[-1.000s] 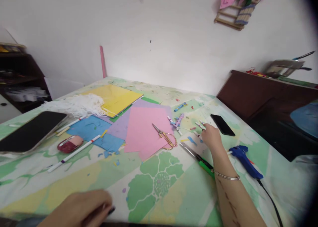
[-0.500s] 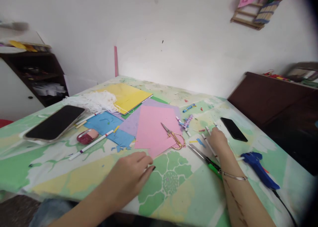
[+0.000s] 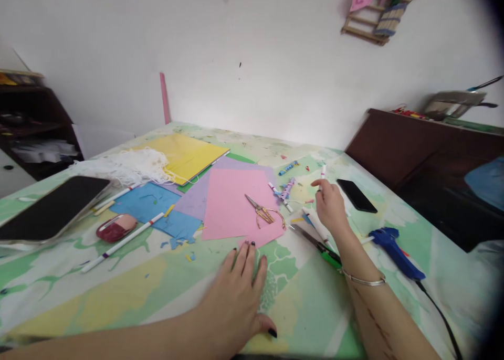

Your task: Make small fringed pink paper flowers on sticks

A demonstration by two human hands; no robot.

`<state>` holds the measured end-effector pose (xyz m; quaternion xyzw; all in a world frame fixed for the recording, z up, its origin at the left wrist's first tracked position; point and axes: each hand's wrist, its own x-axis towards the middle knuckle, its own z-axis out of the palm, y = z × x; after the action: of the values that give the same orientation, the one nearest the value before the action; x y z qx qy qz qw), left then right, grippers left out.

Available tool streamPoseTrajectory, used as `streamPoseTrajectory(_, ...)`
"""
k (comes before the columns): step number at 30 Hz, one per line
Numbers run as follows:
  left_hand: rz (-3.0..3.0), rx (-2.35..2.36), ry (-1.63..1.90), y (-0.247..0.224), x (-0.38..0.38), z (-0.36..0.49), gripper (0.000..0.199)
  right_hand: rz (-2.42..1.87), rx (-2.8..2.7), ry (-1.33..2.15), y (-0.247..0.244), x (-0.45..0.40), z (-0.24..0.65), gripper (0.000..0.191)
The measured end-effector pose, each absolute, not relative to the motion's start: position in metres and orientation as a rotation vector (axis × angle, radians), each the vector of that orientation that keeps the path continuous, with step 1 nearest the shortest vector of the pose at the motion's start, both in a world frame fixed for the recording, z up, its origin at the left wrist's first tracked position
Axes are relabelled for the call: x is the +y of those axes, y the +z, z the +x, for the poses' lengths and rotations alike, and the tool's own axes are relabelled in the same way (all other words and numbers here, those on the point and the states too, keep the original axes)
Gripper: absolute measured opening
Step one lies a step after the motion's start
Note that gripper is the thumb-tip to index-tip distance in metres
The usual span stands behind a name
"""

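Observation:
My left hand [image 3: 241,292] lies spread on the cloth, its fingertips at the near edge of a small pink paper piece [image 3: 265,236]. Gold-handled scissors [image 3: 263,211] rest on the larger pink sheet [image 3: 232,200] just beyond. On the right, my right hand [image 3: 331,205] has its fingers bent around a white felt-tip pen [image 3: 323,171], whose end sticks up above them; the grip is partly hidden. Below that hand lie another white pen [image 3: 318,228] and a green-handled utility knife [image 3: 328,256]. A blue glue gun [image 3: 397,252] is beside my right forearm.
A black phone [image 3: 356,196] lies right, a larger black device [image 3: 51,208] left. White yarn [image 3: 126,166], a yellow pad [image 3: 189,152], blue paper [image 3: 157,208], a red case [image 3: 116,228] and small paper rolls [image 3: 289,188] cover the table. The glue gun's cord [image 3: 441,315] runs off the near right.
My left hand has opened from a curled pose, flattened and moved slightly right. My right hand has lifted, with a pen end now showing above its fingers. The view has turned right.

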<state>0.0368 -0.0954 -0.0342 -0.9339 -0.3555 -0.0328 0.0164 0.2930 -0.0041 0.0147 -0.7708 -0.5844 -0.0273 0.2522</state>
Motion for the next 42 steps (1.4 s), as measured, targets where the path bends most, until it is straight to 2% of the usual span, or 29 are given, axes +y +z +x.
streamPoseTrajectory(2, -2.907, -1.021, -0.125, -0.032, -0.094, 0.037, 0.092, -1.938, -1.673, 0.013, 0.015, -0.010, 0.273, 0.035)
streamPoseTrajectory(4, -2.905, -0.930, -0.144, -0.030, -0.094, 0.035, 0.087, -1.583, -1.756, 0.297, 0.010, -0.016, 0.251, 0.031)
streamPoseTrajectory(7, -2.867, -0.728, -0.287, -0.032, -0.093, 0.031, 0.071, -1.389, -1.898, 0.447, -0.001, -0.023, 0.227, 0.025)
streamPoseTrajectory(12, -2.774, -0.556, -0.533, -0.043, -0.090, 0.026, 0.050, -1.437, -2.018, 0.400, -0.011, -0.024, 0.218, 0.027)
streamPoseTrajectory(17, -2.778, -0.520, -0.562, -0.044, -0.087, 0.023, 0.052, -1.631, -2.032, 0.234, -0.006, -0.020, 0.224, 0.029)
streamPoseTrajectory(20, -2.802, -0.536, -0.534, -0.043, -0.087, 0.020, 0.055, -1.545, -2.013, 0.245, -0.007, -0.018, 0.229, 0.036)
streamPoseTrajectory(23, -2.827, -0.568, -0.509, -0.042, -0.087, 0.019, 0.060, -1.300, -1.857, 0.451, -0.007, -0.018, 0.230, 0.044)
streamPoseTrajectory(26, -2.865, -0.642, -0.484, -0.043, -0.086, 0.018, 0.064, -1.111, -1.572, 0.747, -0.004, -0.023, 0.225, 0.043)
streamPoseTrajectory(30, -2.886, -0.626, -0.600, -0.041, -0.084, 0.018, 0.062, -1.007, -1.381, 0.961, -0.005, -0.031, 0.218, 0.016)
streamPoseTrajectory(33, -2.818, -0.519, -0.946, -0.030, -0.082, 0.017, 0.036, -1.021, -1.360, 1.122, -0.009, -0.035, 0.217, 0.050)
streamPoseTrajectory(35, -2.842, -0.527, -1.094, -0.020, -0.077, 0.017, 0.019, -1.024, -1.367, 1.279, -0.008, -0.038, 0.216, 0.058)
streamPoseTrajectory(38, -2.869, -0.751, -1.188, -0.012, -0.065, 0.017, 0.018, -0.963, -1.421, 1.514, -0.004, -0.044, 0.214, 0.050)
streamPoseTrajectory(40, -2.927, -0.941, -1.126, -0.013, -0.056, 0.018, 0.023, -0.939, -1.432, 1.596, -0.001, -0.048, 0.210, 0.040)
streamPoseTrajectory(42, -3.007, -0.951, -1.011, -0.019, -0.049, 0.018, 0.018, -0.924, -1.411, 1.643, 0.000, -0.052, 0.206, 0.031)
